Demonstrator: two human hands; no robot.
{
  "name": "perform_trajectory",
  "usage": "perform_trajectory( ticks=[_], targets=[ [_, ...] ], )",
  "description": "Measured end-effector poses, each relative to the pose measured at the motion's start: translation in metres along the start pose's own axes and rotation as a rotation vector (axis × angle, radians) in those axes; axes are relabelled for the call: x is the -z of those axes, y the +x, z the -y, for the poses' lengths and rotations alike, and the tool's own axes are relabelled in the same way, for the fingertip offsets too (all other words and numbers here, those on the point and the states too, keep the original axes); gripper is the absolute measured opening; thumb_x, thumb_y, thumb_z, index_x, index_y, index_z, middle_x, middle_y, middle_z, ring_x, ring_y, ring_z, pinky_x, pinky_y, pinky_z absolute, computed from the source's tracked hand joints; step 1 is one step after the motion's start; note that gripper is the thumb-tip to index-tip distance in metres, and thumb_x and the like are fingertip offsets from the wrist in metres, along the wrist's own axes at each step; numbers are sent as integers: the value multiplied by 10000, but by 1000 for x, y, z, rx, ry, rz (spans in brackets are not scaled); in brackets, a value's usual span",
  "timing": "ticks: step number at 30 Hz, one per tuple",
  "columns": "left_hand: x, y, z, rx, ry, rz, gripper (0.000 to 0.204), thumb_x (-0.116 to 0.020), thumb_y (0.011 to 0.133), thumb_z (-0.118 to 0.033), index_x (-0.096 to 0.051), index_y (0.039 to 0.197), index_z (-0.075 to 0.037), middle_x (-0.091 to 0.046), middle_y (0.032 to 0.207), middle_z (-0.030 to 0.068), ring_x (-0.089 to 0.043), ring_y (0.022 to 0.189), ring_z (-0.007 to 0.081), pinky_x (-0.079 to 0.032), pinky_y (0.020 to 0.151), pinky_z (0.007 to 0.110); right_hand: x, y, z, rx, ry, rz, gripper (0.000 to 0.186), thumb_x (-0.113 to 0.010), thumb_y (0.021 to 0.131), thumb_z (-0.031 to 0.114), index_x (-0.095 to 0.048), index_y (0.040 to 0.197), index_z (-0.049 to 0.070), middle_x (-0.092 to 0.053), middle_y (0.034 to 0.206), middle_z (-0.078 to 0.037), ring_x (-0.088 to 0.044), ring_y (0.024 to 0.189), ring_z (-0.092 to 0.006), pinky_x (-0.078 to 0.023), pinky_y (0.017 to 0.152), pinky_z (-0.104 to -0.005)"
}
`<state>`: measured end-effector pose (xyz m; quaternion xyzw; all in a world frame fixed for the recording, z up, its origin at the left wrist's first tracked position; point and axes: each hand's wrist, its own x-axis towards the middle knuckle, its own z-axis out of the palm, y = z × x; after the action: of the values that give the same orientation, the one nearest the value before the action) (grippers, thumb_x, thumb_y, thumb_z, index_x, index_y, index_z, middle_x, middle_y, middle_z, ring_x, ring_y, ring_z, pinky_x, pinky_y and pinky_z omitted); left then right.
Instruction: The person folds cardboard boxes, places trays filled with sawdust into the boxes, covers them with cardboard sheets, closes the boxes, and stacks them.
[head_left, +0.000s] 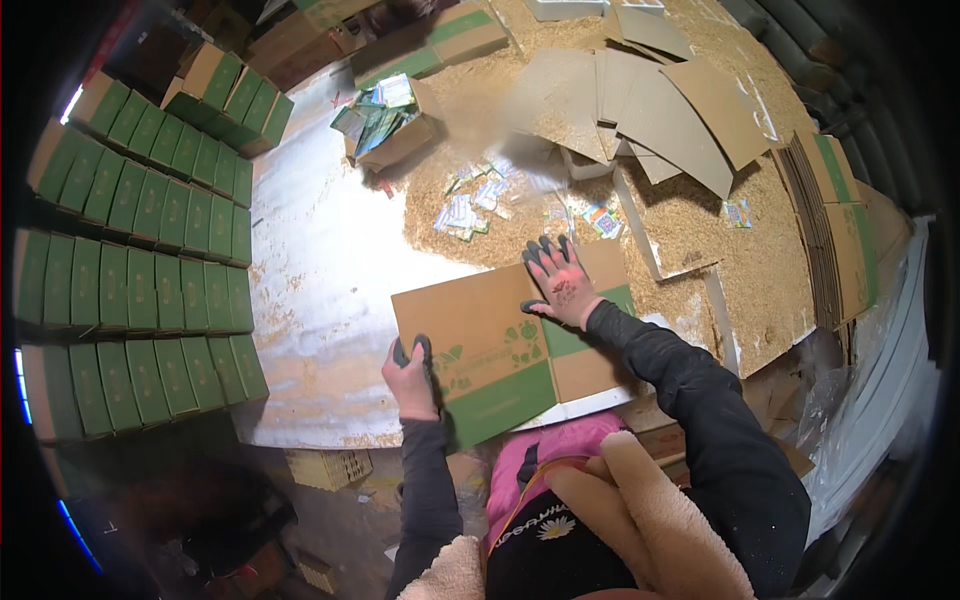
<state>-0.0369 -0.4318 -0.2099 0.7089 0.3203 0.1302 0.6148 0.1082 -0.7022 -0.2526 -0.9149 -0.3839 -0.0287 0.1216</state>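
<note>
Carton [470, 315] partly hidden, white tray [566, 10] cropped

head view; wide fisheye; from above; facing down; close over worktable [320, 250]

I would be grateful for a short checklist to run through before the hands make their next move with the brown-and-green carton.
1. Left hand holding the carton at its left side: ok.
2. Right hand in contact: ok, its fingers are spread over the carton's upper part.
3. Carton well inside the near edge of the white table: not ok, its green near corner appears to reach past that edge.
4. Surroundings free of loose bits: not ok, small packets and tan shavings lie beyond the carton.
5. Carton's underside clean: cannot tell, it is hidden.
</note>
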Motion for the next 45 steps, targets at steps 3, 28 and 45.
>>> perform_trajectory(
  ticks=[3, 28, 45],
  targets=[
    [34, -27, -66, -104, -435, 105, 302, -628, 756, -15, -579, 1045, 58, -622, 904, 63, -577, 821, 136, -475, 732, 276, 121, 16, -3, 56, -73, -312, 717, -607, 727, 572, -502, 1206, 49, -479, 1208, -150, -418, 1153, -311, -281, 997, -516],
    [-131, 24, -129, -1603, 663, 1054, 730, -548, 683, -99, -333, 1380, -64, -262, 1458, 196, -236, 1359, 342, -195, 1119, 450, 65, -15, 5, 299, 176, 821, 305, -471, 763, 210, -615, 981, 54, -646, 981, -121, -569, 901, -352, -457, 828, -392],
    [-68, 105, -111, -624, 356, 448, 1016, -682, 755, -474, -111, 1423, 35, -302, 1390, 318, -345, 1294, 366, -293, 1064, 369, 90, -77, 8, -533, 774, -459, 933, -784, 553, 143, -301, 1324, -64, -483, 1222, -208, -498, 1107, -301, -393, 970, -352]
  ],
)
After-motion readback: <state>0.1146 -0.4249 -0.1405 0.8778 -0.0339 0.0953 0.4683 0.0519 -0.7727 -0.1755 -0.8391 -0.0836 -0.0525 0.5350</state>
